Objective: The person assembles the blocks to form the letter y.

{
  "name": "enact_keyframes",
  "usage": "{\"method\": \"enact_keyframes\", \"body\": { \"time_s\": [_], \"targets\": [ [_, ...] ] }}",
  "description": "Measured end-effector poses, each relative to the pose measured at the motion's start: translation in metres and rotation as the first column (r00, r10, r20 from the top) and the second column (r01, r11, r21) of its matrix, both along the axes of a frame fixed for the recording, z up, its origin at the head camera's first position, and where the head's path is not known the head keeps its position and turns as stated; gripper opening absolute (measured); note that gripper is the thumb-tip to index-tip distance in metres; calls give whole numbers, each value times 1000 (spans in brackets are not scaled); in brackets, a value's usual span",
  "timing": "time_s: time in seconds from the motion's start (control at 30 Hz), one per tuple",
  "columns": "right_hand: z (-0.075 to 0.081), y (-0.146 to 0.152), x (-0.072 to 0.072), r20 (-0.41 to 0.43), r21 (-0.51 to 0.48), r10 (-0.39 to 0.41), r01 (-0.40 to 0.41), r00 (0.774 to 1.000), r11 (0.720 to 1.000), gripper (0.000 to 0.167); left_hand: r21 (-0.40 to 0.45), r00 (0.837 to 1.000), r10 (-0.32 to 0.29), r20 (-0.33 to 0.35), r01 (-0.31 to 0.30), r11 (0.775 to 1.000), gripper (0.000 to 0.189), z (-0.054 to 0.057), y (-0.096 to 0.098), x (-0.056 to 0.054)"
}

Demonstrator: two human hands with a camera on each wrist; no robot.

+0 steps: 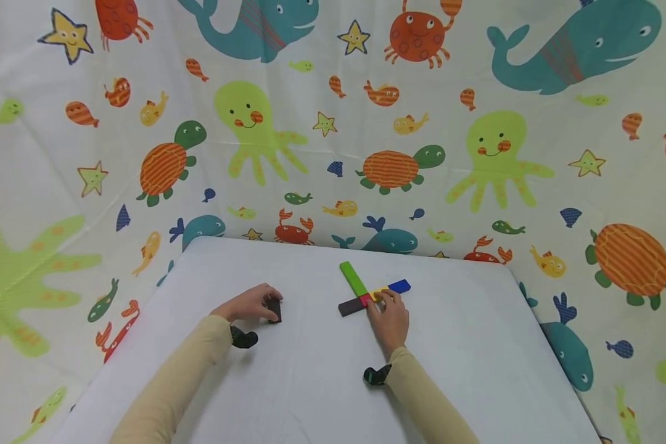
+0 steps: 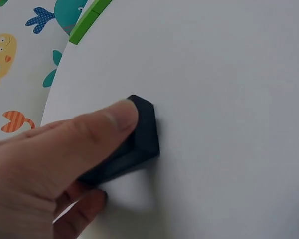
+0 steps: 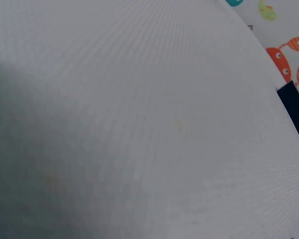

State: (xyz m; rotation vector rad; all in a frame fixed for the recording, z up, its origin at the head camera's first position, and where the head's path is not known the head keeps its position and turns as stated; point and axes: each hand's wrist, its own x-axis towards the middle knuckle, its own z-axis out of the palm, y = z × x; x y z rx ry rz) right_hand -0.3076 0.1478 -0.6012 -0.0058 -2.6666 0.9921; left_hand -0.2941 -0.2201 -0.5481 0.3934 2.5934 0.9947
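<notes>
My left hand (image 1: 251, 304) pinches a black block (image 1: 275, 309) at the left of the table. The left wrist view shows the thumb along the top of this black block (image 2: 145, 132), with other fingers below it. To the right, several coloured blocks form a cross: a green arm (image 1: 353, 279), a black block (image 1: 351, 307), a red block (image 1: 364, 300), a yellow block (image 1: 376, 293) and a blue block (image 1: 401, 286). My right hand (image 1: 391, 320) has bent fingertips right at the red and yellow blocks, hiding part of them. I cannot tell whether it grips one.
Both hands work over a white-covered table (image 1: 311, 370). Behind it hangs a curtain (image 1: 322, 142) printed with sea animals. Part of the green arm (image 2: 88, 22) shows at the table's edge in the left wrist view, and a dark blue strip (image 3: 295, 113) in the right wrist view.
</notes>
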Motion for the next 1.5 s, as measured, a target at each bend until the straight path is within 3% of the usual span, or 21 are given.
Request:
{"method": "enact_keyframes", "body": {
  "time_s": [0.17, 0.4, 0.63, 0.8, 0.97, 1.17, 1.33, 1.5],
  "targets": [
    [0, 0, 1, -19, 0, -2, 2, 1000, 1000, 35, -29, 999, 20, -36, -21, 999, 36, -5, 10, -3],
    [1, -1, 1, -11, 0, -3, 3, 1000, 1000, 35, -60, 987, 78, -143, -87, 994, 27, -4, 20, -6],
    [1, -1, 1, -12, -10, -5, 5, 1000, 1000, 36, 20, 998, -9, -57, 10, 1000, 30, -5, 18, -5],
    [1, 0, 0, -17, -5, -7, 6, 1000, 1000, 35, 9, 997, -48, -65, 48, 999, 35, -11, 19, -6],
    [1, -2, 0, 6, -11, -10, 10, 1000, 1000, 36, 18, 993, -94, -77, 96, 995, 39, -10, 26, -6],
    [1, -3, 0, 16, -19, -12, 12, 1000, 1000, 37, 87, 994, -98, 43, 94, 992, 45, -3, 27, -6],
    [-1, -3, -1, 16, -11, -17, 17, 1000, 1000, 37, 111, 974, -162, 156, 146, 983, 49, 0, 27, -6],
    [-2, -2, -2, 12, -12, -17, 17, 1000, 1000, 37, 135, 959, -228, 166, 207, 969, 50, -1, 28, -7]
  ]
}}
